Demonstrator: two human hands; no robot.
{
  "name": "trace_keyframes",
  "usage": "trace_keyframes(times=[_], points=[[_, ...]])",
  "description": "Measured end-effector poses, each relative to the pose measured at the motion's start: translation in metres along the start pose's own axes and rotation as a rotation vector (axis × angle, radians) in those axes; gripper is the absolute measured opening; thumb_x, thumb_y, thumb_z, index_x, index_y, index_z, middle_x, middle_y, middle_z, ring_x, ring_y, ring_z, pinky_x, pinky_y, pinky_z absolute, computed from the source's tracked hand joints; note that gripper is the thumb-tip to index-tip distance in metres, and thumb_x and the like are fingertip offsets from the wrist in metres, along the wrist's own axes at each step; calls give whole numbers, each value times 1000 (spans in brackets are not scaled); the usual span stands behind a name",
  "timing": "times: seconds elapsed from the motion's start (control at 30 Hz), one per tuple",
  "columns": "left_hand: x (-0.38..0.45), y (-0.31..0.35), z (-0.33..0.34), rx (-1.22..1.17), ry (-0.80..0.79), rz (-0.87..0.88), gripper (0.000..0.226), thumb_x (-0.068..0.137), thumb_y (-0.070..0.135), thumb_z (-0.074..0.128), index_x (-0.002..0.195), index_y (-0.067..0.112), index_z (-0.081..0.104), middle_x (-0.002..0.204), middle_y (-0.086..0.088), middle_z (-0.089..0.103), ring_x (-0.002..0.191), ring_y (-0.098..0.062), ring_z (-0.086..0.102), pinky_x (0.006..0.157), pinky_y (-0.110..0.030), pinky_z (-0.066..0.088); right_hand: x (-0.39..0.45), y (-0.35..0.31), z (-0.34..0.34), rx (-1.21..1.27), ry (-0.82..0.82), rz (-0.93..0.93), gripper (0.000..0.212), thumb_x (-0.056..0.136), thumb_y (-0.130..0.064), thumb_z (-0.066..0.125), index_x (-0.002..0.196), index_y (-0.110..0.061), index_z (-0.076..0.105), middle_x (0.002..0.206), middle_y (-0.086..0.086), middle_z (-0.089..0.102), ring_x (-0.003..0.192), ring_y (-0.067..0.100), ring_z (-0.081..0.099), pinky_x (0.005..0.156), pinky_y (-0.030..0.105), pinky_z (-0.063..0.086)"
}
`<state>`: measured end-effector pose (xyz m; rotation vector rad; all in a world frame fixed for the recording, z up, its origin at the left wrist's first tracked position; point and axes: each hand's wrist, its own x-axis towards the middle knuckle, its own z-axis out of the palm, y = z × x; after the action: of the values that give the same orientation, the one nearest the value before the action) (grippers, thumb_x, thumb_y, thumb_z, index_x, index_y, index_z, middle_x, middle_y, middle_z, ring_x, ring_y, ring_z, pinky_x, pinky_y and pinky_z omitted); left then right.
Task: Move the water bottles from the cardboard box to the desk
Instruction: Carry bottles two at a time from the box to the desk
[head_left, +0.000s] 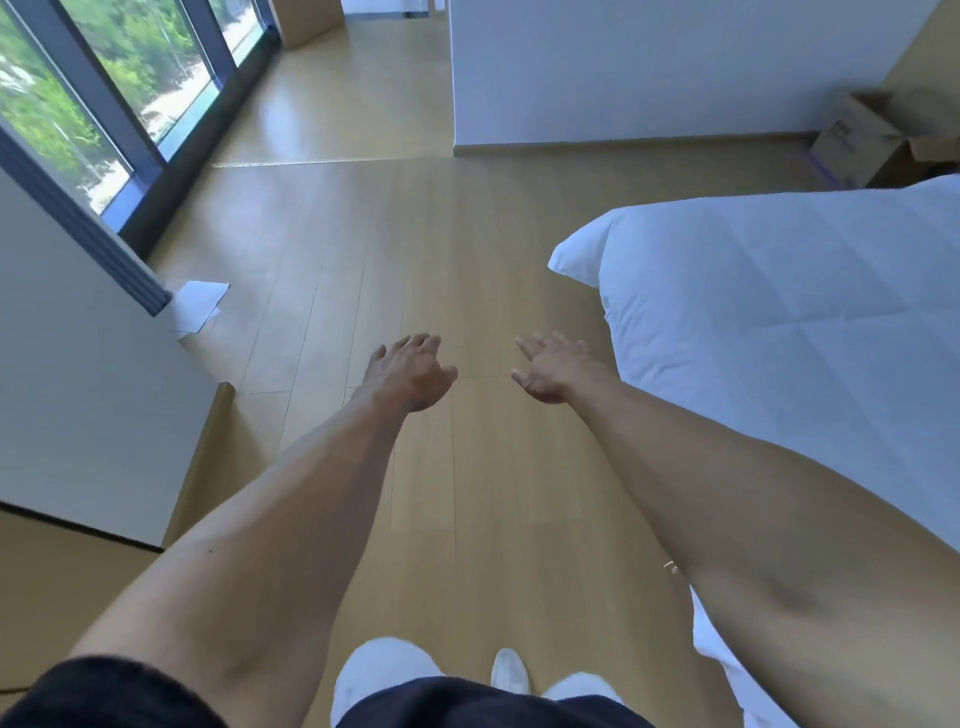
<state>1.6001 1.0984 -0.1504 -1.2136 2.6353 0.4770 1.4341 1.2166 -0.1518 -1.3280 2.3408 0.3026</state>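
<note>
Both my arms stretch forward over the wooden floor. My left hand (410, 371) is open with fingers spread, holding nothing. My right hand (553, 369) is open too, palm turned inward, empty. An open cardboard box (862, 137) with purple tape stands on the floor at the far right, against the white wall and beyond the bed. Its inside is hidden from here, and no water bottle shows anywhere. A pale desk surface (78, 374) lies at my left edge, well left of my left hand.
A bed with a white quilt (789, 312) fills the right side. Floor-to-ceiling windows (104, 93) run along the left. White paper (200, 306) lies on the floor by the desk's corner. A white wall (649, 67) stands ahead. My feet in white slippers (384, 670) show below.
</note>
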Motion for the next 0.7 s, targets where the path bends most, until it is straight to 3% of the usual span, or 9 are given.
trace_keyframes(times=[0.27, 0.53, 0.7], points=[[138, -11, -37, -4, 13, 53, 62, 100, 43, 40, 155, 15, 31, 164, -1, 27, 151, -18, 24, 123, -43, 15, 116, 11, -53, 7, 18, 20, 66, 106, -45, 26, 160, -15, 3, 168, -1, 2, 154, 20, 2, 124, 45, 7], [297, -35, -95, -45, -12, 136, 64, 99, 47, 42, 155, 16, 33, 163, -3, 31, 150, -19, 27, 123, -42, 16, 251, 4, -130, -11, -1, 120, 67, 105, -47, 28, 160, -15, 6, 167, -1, 5, 154, 19, 6, 123, 42, 14], [380, -54, -136, -12, -35, 168, 61, 99, 45, 43, 153, 17, 36, 161, -4, 34, 148, -21, 30, 122, -43, 17, 324, -9, -178, 28, 50, 120, 63, 103, -46, 32, 157, -20, 18, 164, -3, 21, 150, 20, 19, 114, 45, 27]])
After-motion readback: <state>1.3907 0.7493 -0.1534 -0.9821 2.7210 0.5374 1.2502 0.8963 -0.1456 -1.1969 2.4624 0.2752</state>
